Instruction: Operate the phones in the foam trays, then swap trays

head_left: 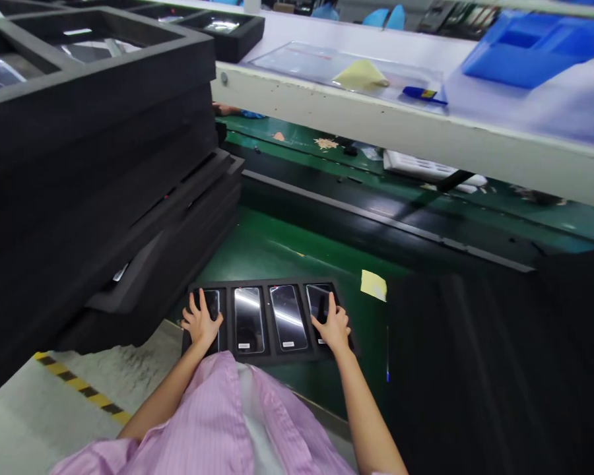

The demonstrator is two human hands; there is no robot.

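Observation:
A black foam tray (267,359) lies on the green tabletop. Several dark, glossy phone-sized glass panels sit side by side in its slots. The two middle panels, one left (249,320) and one right (290,316), show fully, each with a small white label at its lower end. My left hand (200,323) rests over the tray's left end, fingers spread, partly hiding the leftmost panel (212,303). Over the right end lies my right hand (335,326), thumb and forefinger apart above the rightmost panel (318,298), its other fingers bent near the tray's edge.
Tall stacks of black foam trays (103,132) rise on the left; another dark stack (475,369) stands right. A yellow paper (373,285) and a thin pen (387,359) lie beside the tray. Behind runs a dark conveyor (327,188) under a white shelf (400,112).

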